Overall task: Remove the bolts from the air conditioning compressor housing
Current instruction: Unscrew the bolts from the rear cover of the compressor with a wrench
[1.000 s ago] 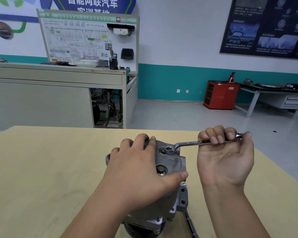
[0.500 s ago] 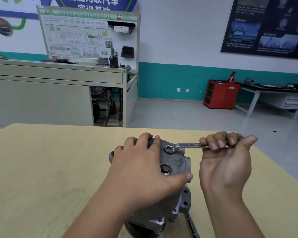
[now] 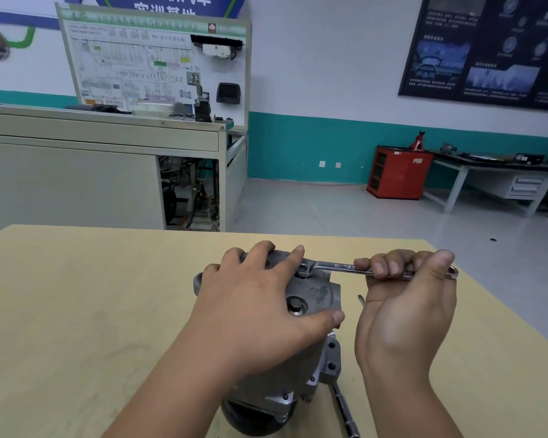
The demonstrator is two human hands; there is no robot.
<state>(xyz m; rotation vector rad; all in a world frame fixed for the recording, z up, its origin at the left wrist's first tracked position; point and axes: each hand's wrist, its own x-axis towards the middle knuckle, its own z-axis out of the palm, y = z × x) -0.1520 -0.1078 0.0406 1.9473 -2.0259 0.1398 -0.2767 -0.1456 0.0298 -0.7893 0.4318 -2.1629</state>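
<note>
Fingers (image 3: 389, 267) of the right hand (image 3: 402, 317) are curled tight round the handle of a shiny ring wrench (image 3: 339, 266). The palm faces up and the thumb sticks up by the far end of the handle. The wrench lies almost flat and points to the left. Its ring end sits on a bolt (image 3: 303, 270) at the top far edge of the compressor (image 3: 320, 289).

The left hand (image 3: 257, 311) lies on top of the compressor and holds it. Its fingers are spread apart and bent over the far side of the grey metal. Its first finger reaches right up to the ring end of the wrench. Its thumb stretches along the near edge, just under a second bolt (image 3: 295, 306) that sits in a round hole.

The compressor stands on its end in the middle of a pale yellow wooden table (image 3: 76, 311), between the two arms. Its bottom part is dark and round. A thin dark metal tool (image 3: 345, 409) lies flat on the table just to the right of it, near the front edge.

Far behind, a grey workbench (image 3: 76, 172) holds a white board with wiring drawings (image 3: 140, 64). A red cabinet (image 3: 399, 172) stands on the floor by the green and white wall. A dark poster (image 3: 487, 49) hangs up high on the right.
</note>
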